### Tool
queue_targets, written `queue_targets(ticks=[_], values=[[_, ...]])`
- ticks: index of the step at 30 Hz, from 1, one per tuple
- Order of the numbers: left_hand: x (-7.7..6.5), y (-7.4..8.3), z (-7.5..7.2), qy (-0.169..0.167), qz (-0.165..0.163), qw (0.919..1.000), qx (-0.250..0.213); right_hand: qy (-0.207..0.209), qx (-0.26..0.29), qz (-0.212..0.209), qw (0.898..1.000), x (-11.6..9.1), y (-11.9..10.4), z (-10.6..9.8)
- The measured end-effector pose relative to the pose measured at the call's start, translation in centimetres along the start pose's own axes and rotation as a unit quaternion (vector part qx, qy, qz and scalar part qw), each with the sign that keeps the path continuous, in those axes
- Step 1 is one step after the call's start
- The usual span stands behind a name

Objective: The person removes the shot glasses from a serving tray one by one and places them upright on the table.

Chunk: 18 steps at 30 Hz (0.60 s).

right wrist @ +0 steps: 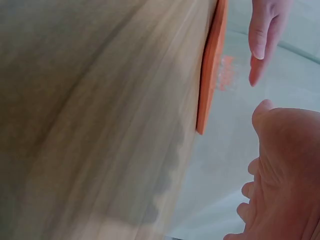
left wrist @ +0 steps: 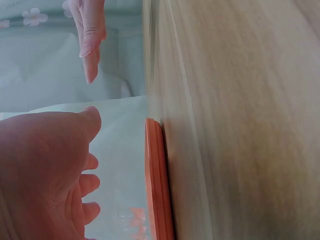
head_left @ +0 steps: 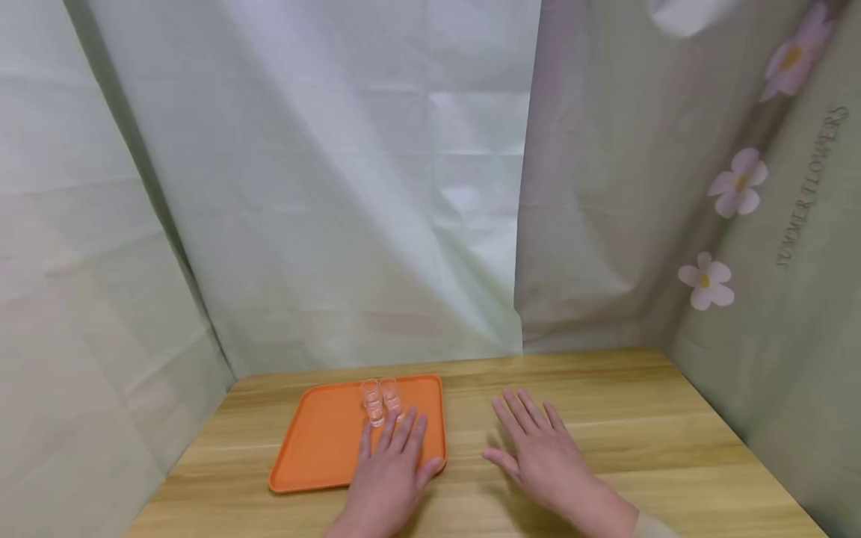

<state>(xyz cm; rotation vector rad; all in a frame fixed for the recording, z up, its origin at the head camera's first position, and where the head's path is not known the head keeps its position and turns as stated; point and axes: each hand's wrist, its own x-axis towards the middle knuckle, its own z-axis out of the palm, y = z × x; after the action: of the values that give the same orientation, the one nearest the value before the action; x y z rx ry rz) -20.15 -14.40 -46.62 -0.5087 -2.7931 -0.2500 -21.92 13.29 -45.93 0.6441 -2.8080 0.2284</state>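
Note:
My left hand hovers with spread fingers over the front right part of an orange tray, holding nothing. Small clear glasses stand close together toward the back of the tray, just beyond the left fingertips in the head view; the fingers overlap part of them there. To the right of the tray, my right hand is held palm down above the wooden table, fingers straight and nothing in it. In the left wrist view the tray's edge lies beyond the palm, with the glasses showing faintly behind it.
The wooden table runs back to a hanging pale curtain. More curtain stands along the left side and the right side, the right one printed with flowers and lettering.

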Motion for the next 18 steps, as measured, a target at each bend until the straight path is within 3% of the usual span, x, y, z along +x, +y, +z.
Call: queue_targets(ticks=[9, 18], values=[[0.2, -0.9, -0.4, -0.004, -0.012, 0.9999, 0.008, -0.003, -0.001, -0.009, 1.000, 0.8, -0.5, -0.2], [0.0, -1.6, -0.7, -0.013, -0.030, 0.9995, -0.001, -0.031, 0.035, -0.007, 0.999, 1.0, -1.3, -0.1]])
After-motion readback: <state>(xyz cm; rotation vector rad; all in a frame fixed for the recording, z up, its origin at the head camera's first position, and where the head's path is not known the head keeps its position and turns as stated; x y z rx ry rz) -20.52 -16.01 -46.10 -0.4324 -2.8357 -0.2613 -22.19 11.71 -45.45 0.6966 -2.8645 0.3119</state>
